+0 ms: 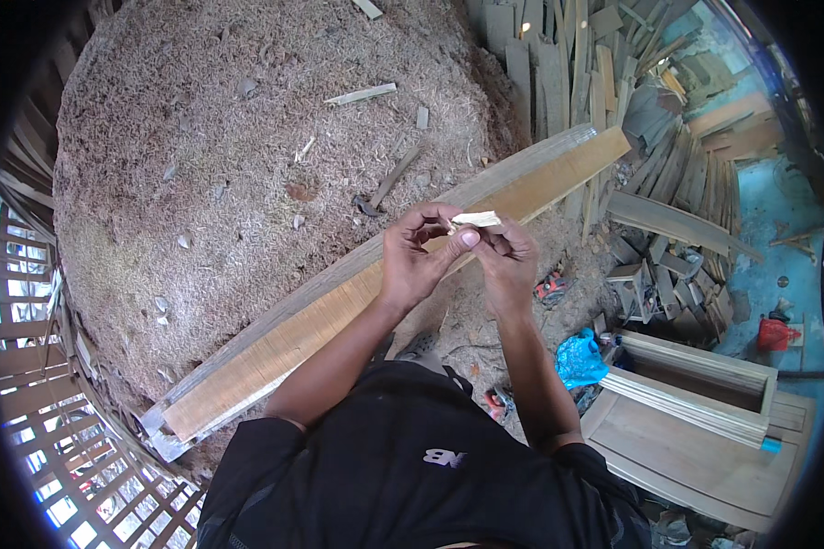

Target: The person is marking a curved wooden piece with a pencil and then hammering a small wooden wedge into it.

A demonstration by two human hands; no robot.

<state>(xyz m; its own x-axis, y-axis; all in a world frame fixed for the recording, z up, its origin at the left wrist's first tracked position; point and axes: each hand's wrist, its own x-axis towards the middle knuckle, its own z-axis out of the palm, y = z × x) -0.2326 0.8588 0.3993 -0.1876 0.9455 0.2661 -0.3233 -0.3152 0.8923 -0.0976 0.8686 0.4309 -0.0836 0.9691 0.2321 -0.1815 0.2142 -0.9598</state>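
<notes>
Both my hands meet in front of me, above a long wooden plank that runs diagonally from lower left to upper right. Between them is a small pale piece of wood. The fingers of my left hand are bent, with the thumb reaching to the piece's near side. My right hand pinches the same piece from the right. Its lower part is hidden behind my fingers. Beyond the plank, a hammer lies on the heap of wood shavings.
Stacked boards and offcuts lean at the far right. A blue plastic bag sits beside a wooden frame, which rests on a panel. Red-and-black tools lie on the ground to the right. A slatted lattice borders the left.
</notes>
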